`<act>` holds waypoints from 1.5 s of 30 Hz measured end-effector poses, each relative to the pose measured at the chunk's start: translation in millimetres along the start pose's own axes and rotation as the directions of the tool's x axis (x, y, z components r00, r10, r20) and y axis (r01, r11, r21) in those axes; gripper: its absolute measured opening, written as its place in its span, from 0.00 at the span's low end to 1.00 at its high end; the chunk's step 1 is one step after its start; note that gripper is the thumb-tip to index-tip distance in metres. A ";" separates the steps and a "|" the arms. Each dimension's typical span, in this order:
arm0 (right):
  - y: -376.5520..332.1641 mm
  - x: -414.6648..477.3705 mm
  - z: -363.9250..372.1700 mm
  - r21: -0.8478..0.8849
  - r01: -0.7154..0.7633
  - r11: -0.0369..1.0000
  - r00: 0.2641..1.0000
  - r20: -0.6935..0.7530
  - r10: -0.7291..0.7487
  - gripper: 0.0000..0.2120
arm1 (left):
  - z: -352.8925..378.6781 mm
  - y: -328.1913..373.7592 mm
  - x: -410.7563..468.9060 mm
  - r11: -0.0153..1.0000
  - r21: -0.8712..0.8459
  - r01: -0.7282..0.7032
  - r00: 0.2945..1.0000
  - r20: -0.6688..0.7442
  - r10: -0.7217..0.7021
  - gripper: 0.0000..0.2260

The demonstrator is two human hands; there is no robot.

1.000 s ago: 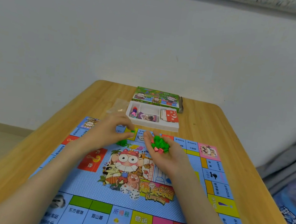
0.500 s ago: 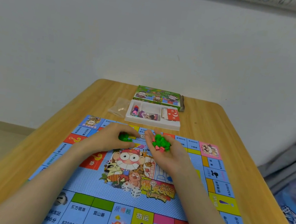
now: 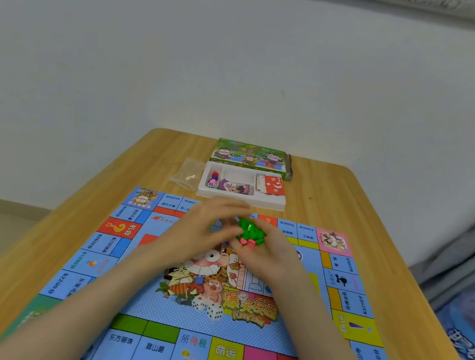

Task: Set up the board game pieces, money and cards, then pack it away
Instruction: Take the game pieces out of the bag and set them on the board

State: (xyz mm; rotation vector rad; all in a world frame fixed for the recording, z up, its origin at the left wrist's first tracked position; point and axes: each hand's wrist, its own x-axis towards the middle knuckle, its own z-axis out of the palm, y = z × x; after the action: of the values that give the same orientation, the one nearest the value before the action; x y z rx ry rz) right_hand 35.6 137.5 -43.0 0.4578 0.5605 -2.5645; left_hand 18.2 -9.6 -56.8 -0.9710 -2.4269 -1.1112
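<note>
Board game mat (image 3: 240,335) lies flat on the wooden table (image 3: 345,224), its near edge toward the person. Legible squares along that edge read "东方明珠 $2000分", "宜山路 $1600分", "所得税", "命运", "南京路" and "机会". The centre title reads "爆笑校园".

Just beyond the mat's far edge sits the white tray (image 3: 239,202), and beyond that the green box lid (image 3: 250,155). Its print is too small to read. A clear plastic bag (image 3: 188,173) lies beside the tray, off the mat's far left corner.

Both hands hover over the far half of the mat. The right hand (image 3: 272,254) is palm up and cupped round a heap of green houses (image 3: 250,231), with a few red pieces (image 3: 247,242) at the heap's near side. The left hand (image 3: 205,230) reaches across with its fingertips (image 3: 230,233) against the heap. They are blurred, so I cannot tell whether they pinch a piece.

In the tray, red cards (image 3: 272,184) show a white question mark. A purple packet (image 3: 235,186) and coloured pawns (image 3: 214,176) fill the other compartments.

The heap lies immediately right of the left fingertips, so the left hand is best placed to pick from it. It is a loose mound with no long axis, and open mat lies directly below, so a likely next move is lifting pieces straight out and down.
</note>
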 end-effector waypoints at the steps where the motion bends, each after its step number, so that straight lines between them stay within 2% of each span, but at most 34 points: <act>1: 0.7 0.2 -0.3 -0.022 -0.018 1.000 1.000 0.003 0.018 0.13 | 3.3 0.4 -0.3 0.999 0.034 -0.012 1.000 0.021 0.011 0.15; 5: 1.2 1.1 -1.8 -0.044 -0.035 0.998 0.999 -0.007 0.034 0.13 | 6.7 -0.9 -1.2 0.996 0.085 -0.018 0.999 -0.029 0.020 0.13; 10: 2.2 3.4 -4.1 -0.085 -0.046 0.995 0.999 -0.030 0.044 0.15 | 8.8 -3.4 -1.4 0.963 0.227 -0.148 0.988 -0.018 0.156 0.11; 17: 1.4 3.3 -4.2 -0.083 -0.051 0.995 0.997 -0.060 0.046 0.15 | 12.3 -6.2 -1.8 0.957 0.248 -0.148 0.985 -0.048 0.165 0.09; 24: 2.4 3.6 -2.9 -0.087 -0.029 0.996 0.998 -0.054 0.024 0.15 | 10.9 -1.0 0.3 0.999 -0.009 -0.041 0.985 -0.168 0.039 0.09; 28: 0.8 -0.4 -0.4 -0.038 0.008 0.999 0.998 -0.055 -0.010 0.13 | -6.2 3.1 5.6 0.979 -0.194 0.065 0.968 -0.225 -0.109 0.10; 30: -1.5 -3.2 0.1 -0.059 0.010 0.998 0.998 -0.061 -0.013 0.14 | -22.8 -0.6 7.4 0.945 -0.294 0.145 0.944 -0.245 -0.221 0.13; 32: -3.0 -4.6 -0.1 -0.064 0.000 0.998 0.998 -0.063 -0.004 0.14 | -39.8 -9.6 6.2 0.911 -0.332 0.246 0.922 -0.208 -0.325 0.14; 34: -3.5 -4.7 -0.3 -0.056 -0.005 0.998 0.998 -0.066 0.001 0.15 | -53.1 -21.5 1.5 0.870 -0.335 0.361 0.892 -0.150 -0.427 0.11; 37: -2.7 -5.5 -0.4 -0.058 -0.001 0.998 0.998 -0.063 -0.002 0.15 | -64.0 -36.6 -7.5 0.811 -0.251 0.528 0.838 -0.004 -0.546 0.09; 39: -2.3 -6.3 0.0 -0.062 0.001 0.998 0.998 -0.057 -0.005 0.14 | -67.3 -42.5 -10.9 0.811 -0.183 0.556 0.830 0.082 -0.551 0.09; 45: -2.5 -8.0 1.0 -0.072 0.010 0.997 0.998 -0.063 -0.014 0.14 | -68.1 -46.0 -12.9 0.853 -0.134 0.505 0.857 0.199 -0.476 0.11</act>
State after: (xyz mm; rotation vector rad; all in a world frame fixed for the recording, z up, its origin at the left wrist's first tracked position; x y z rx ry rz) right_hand 40.7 142.0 -38.1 0.5142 0.6779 -2.5393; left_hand -4.6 -88.7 -44.1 -0.4969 -2.8405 -1.4931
